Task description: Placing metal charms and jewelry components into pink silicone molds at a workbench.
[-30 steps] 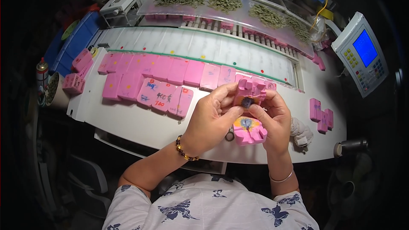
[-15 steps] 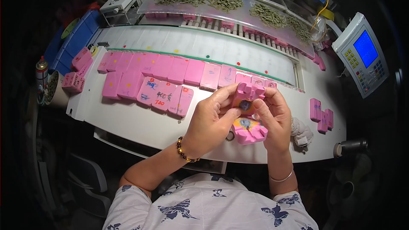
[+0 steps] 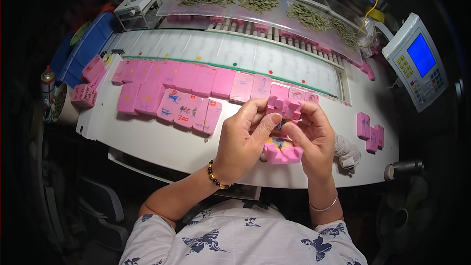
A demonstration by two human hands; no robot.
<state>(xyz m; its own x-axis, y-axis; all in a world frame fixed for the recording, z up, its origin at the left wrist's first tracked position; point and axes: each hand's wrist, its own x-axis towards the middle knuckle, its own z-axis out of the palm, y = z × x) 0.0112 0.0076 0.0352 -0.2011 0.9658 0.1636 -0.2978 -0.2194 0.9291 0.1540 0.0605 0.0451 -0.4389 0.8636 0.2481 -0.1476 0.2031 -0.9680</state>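
A split pink rubber mould (image 3: 283, 156) is held over the front of the white table, one half above the other. Around the upper half wrap the fingers of my left hand (image 3: 239, 142), while its thumb presses in at the middle. My right hand (image 3: 316, 145) grips the other side of that half, with its thumb also bent inward. The lower half hangs tilted just below the thumbs and shows a yellow and dark grey stained hollow. Something dark shows between the thumbs, mostly hidden by them. Behind my hands stands a row of pink mould blocks (image 3: 201, 79).
A pale belt (image 3: 196, 51) with coloured dots runs behind the blocks. Heaps of small greenish pieces (image 3: 260, 1) lie on a clear sheet beyond. On the right are a control panel (image 3: 417, 61), a crumpled white cloth (image 3: 347, 152) and small pink blocks (image 3: 371, 132).
Both thumbs have moved inward over the mould's middle, covering the dark toothed round piece that showed there. The mould has tilted slightly. The belt's coloured dots have shifted a little left.
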